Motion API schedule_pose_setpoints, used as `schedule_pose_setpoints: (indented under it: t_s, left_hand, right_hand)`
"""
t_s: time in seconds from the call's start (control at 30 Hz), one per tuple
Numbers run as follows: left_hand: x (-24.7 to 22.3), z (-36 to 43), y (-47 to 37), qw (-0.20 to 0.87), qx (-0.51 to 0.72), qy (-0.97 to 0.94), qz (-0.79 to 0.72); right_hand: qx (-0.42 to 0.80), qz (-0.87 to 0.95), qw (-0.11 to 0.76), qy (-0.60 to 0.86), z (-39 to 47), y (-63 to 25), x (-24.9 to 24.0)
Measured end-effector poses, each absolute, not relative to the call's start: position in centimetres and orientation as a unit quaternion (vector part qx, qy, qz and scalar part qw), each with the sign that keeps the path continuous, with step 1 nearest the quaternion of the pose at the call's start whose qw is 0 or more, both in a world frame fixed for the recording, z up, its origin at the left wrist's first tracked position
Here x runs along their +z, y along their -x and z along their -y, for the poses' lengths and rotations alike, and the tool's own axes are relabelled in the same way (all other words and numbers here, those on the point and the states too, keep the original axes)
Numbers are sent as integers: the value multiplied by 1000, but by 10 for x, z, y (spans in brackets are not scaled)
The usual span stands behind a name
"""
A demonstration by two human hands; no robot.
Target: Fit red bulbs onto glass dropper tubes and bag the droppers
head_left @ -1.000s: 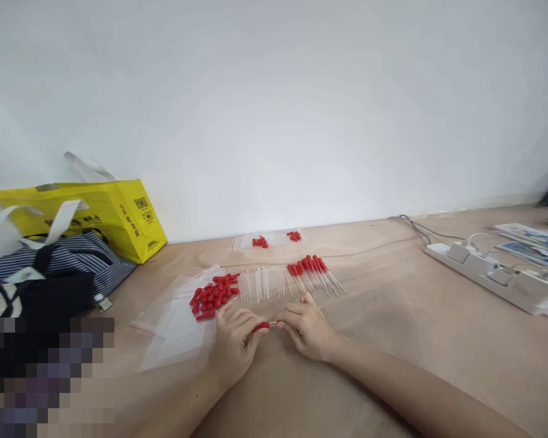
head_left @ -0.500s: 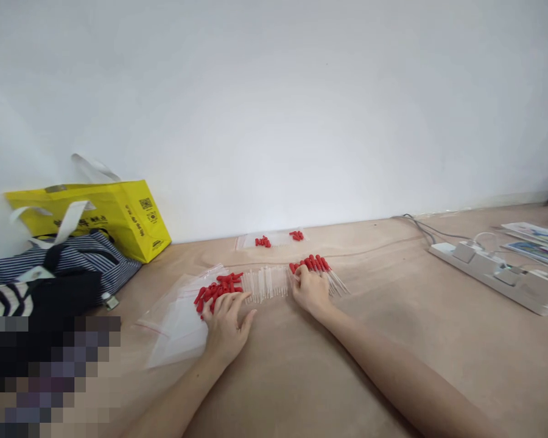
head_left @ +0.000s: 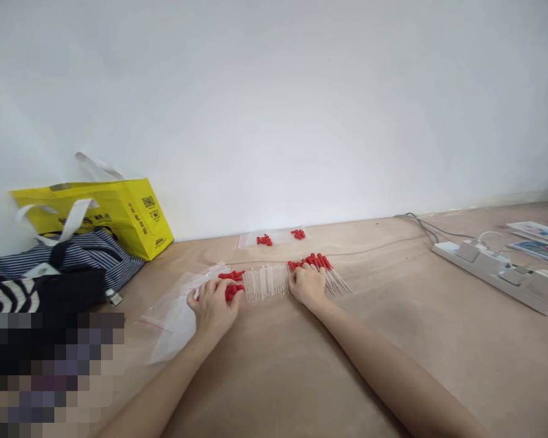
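Observation:
My left hand [head_left: 211, 305] lies over a pile of small red rubber caps [head_left: 231, 283] on the brown floor, fingers curled down into them; whether it grips one is hidden. My right hand [head_left: 307, 285] rests on the near ends of a row of clear tubes fitted with red caps [head_left: 319, 267], fingers spread. Between the hands lies a row of bare clear tubes [head_left: 265, 281]. A clear zip bag [head_left: 173, 319] lies flat under and left of my left hand.
A second clear bag with a few red caps [head_left: 278, 238] sits near the white wall. A yellow tote [head_left: 119, 213] and striped cloth bags [head_left: 68, 264] stand at left. A white power strip [head_left: 497, 274] with cables and printed sheets [head_left: 536, 240] lie at right.
One second ago both hands held a red cap and tube together near me. They have since parted and reached forward: the left onto the loose caps, the right onto the capped tubes.

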State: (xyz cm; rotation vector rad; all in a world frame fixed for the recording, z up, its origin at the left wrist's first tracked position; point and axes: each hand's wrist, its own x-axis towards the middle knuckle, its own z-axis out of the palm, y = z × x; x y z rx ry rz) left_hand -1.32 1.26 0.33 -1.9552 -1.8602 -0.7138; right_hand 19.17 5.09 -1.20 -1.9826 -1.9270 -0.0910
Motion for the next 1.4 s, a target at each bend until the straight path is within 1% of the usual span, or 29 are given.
schedule_pose_setpoints:
  t_s: [0.27,0.4,0.5,0.63,0.77,0.87,1.03,1.23,1.4]
  left_hand:
    - [13,-47,15,164,-197,661,705]
    - [15,-55,11,141,-191,651,721]
    - [19,-53,7,138,-211,650,717]
    - [20,-34,-6,123,-245,710,648]
    - [15,-4,-25,24,-197,835,513]
    - [9,13,-34,-25,-189,869,457]
    - [-3,24,-26,-43,-213,867,449]
    - [-11,24,-19,-42,-223,857,463]
    - [-9,23,-23,-23,-246,850,465]
  right_hand:
    - [-32,681,157,714,-54,-182,-10]
    - [-31,679,145,719,-53,-179,-9]
    - [-35,684,147,713,-47,-182,-7]
    - [-48,720,161,673,-29,-197,-4]
    - [-57,804,175,565,-6,-221,-8]
    - [-40,836,167,522,7,-238,-14]
    - [13,848,194,492,11,-255,-19]
    - [91,836,231,489,8,-246,-19]
    - [71,819,234,519,13,-233,-22]
